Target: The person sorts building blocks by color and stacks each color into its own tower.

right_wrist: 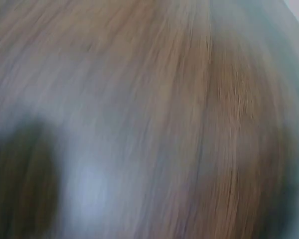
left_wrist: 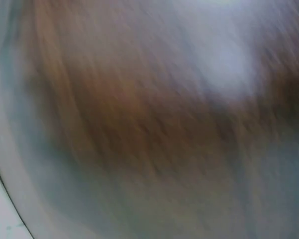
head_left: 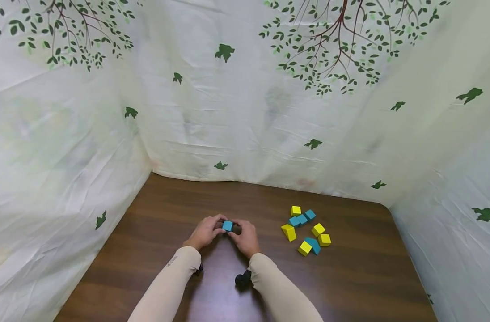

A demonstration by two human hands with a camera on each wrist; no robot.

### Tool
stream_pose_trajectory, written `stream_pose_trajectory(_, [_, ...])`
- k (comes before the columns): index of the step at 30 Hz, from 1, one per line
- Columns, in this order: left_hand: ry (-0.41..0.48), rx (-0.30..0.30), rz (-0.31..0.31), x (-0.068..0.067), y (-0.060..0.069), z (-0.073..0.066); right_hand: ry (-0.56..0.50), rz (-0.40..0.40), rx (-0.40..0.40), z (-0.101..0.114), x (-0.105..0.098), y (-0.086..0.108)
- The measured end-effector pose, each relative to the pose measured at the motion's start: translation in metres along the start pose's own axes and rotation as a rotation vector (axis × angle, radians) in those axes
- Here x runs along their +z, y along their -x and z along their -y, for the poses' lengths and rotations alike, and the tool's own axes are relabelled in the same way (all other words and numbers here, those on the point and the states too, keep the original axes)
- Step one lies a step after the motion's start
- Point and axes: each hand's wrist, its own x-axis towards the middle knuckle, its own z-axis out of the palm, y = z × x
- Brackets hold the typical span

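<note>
A blue block (head_left: 227, 226) is between the two hands near the middle of the brown table in the head view. The left hand (head_left: 206, 231) pinches it from the left, thumb and fingers curled at its side. From the right, the right hand (head_left: 246, 237) holds the same block with thumb and fingers. Whether the block touches the table cannot be told. Both wrist views are blurred and show neither the block nor the fingers clearly.
To the right of the hands lie several yellow blocks (head_left: 324, 240) and several blue blocks (head_left: 310, 214), with a blue triangular block (head_left: 313, 245) among them. Behind the brown table (head_left: 180, 192) hangs a white cloth (head_left: 245, 112) with leaf prints.
</note>
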Motion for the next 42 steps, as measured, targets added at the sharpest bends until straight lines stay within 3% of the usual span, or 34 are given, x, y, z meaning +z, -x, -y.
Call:
stream_pose_trajectory(6, [-0.047,-0.033,-0.029,0.004,0.004,0.007,-0.012,-0.020,0.055,0.000,0.012,-0.001])
stream_pose_trajectory(11, [-0.026,-0.031,-0.047,0.012,0.005,0.014,-0.006,-0.037,0.104,-0.002,0.017,0.001])
stream_pose_trajectory(14, [0.063,-0.070,-0.065,0.016,0.005,0.016,-0.015,-0.043,0.138,-0.004,0.020,0.003])
stream_pose_trajectory(20, [0.269,-0.203,-0.131,0.024,0.011,0.018,-0.032,-0.074,0.157,-0.007,0.025,0.005])
stream_pose_trajectory(27, [0.305,-0.253,-0.145,0.029,0.013,0.023,-0.098,-0.048,0.125,-0.011,0.021,0.007])
stream_pose_trajectory(34, [0.292,-0.249,-0.163,0.029,0.014,0.022,-0.139,-0.009,0.080,-0.018,-0.008,0.014])
stream_pose_trajectory(39, [0.279,-0.260,-0.153,0.031,0.014,0.022,-0.059,-0.047,0.102,-0.030,-0.055,0.024])
stream_pose_trajectory(42, [0.264,-0.260,-0.137,0.030,0.014,0.022,-0.002,-0.129,0.116,-0.044,-0.087,0.027])
